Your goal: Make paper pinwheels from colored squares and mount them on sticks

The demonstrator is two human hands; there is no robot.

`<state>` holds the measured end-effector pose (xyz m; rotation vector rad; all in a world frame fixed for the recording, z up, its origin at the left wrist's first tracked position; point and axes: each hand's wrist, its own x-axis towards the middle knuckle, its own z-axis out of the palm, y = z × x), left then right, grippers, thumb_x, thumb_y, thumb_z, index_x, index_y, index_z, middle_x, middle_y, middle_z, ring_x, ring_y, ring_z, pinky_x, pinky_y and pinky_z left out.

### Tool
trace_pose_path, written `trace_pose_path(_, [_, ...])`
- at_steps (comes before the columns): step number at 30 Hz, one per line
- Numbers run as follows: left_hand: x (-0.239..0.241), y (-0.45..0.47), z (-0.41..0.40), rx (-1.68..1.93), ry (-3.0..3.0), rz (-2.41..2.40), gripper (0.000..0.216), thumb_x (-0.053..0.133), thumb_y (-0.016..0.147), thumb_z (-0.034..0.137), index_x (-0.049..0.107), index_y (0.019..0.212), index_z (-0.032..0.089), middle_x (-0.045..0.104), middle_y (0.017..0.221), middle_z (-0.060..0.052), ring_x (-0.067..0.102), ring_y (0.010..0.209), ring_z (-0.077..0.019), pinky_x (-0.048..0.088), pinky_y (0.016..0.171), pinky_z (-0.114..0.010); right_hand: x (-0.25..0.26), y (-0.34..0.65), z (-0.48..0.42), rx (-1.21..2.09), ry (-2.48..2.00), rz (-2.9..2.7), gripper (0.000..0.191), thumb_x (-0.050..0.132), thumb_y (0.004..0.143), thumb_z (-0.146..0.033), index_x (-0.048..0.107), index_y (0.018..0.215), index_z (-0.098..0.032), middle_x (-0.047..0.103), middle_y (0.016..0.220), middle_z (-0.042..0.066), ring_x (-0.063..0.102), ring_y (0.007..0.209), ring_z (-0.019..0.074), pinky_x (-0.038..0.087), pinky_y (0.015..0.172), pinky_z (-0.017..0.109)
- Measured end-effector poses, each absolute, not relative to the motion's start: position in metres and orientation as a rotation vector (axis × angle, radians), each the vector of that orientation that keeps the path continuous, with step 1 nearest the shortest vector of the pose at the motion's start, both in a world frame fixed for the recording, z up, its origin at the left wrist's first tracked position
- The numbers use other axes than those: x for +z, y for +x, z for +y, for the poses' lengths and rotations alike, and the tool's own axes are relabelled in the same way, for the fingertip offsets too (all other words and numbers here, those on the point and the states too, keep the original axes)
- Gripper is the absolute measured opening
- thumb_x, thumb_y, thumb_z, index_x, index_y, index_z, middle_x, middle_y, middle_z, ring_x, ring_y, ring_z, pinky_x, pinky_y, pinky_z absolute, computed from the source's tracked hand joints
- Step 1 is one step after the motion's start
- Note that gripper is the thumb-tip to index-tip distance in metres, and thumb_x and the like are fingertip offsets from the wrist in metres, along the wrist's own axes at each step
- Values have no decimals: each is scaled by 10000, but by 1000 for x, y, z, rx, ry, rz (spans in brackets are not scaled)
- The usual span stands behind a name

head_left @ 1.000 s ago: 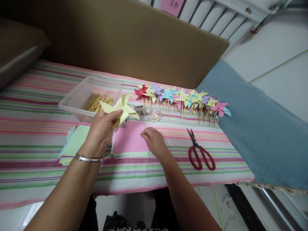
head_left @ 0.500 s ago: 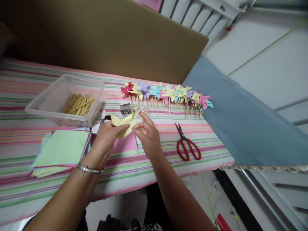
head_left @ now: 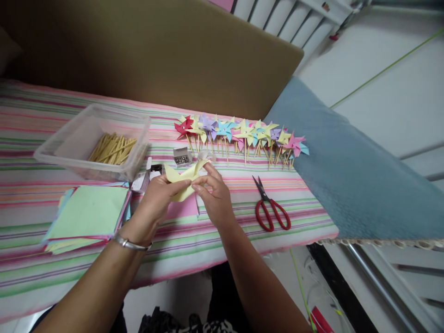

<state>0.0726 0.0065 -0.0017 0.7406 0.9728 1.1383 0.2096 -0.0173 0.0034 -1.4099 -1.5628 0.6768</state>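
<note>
Between my two hands is a yellow paper sheet [head_left: 183,175] with curled, bent-in corners, held above the table. My left hand [head_left: 157,194] pinches its left side, thumb on top. On its right side my right hand [head_left: 214,192] grips the paper between thumb and fingers. A pink paper sheet [head_left: 182,209] lies on the tablecloth beneath. Just beyond the hands sits a small open box of metal fasteners [head_left: 182,158]. Another small box with dark contents [head_left: 156,170] is partly behind my left hand.
Left stands a clear plastic bin [head_left: 69,157] with wooden sticks [head_left: 113,149]; before it lies a stack of coloured paper squares [head_left: 90,210]. Red-handled scissors [head_left: 268,208] rest at right. A row of paper pinwheels on sticks [head_left: 246,134] lines the back, before a cardboard panel [head_left: 156,55].
My left hand and the yellow paper have shifted slightly right, and the thumbs are closer together. The right hand stays almost in place, still holding the paper.
</note>
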Motion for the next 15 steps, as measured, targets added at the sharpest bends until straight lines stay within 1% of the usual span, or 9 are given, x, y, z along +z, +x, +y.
trace_pose_path(6, [3,72,5,1127,764,1003,187,782,553,213,716,718,155,699,699,-27,583,585,-125,424,568,-233,3,209,-18,685,-1371,-1528,62,608,777,-190,663,778,-218,455,1383,67,358,1332,211,236,1106,422])
trace_pose_path(10, [3,73,5,1145,761,990,234,783,549,218,722,767,162,711,738,-28,600,620,-134,439,606,-239,1,209,-17,678,-1337,-1541,66,602,771,-177,658,762,-210,459,1381,70,353,1335,214,233,1107,418])
trace_pose_path(15, [0,73,6,1137,791,1002,272,785,552,237,725,805,159,723,788,-28,615,687,-147,445,667,-248,1,209,-17,702,-1313,-1520,56,614,761,-207,669,752,-216,470,1374,69,351,1335,222,234,1103,418])
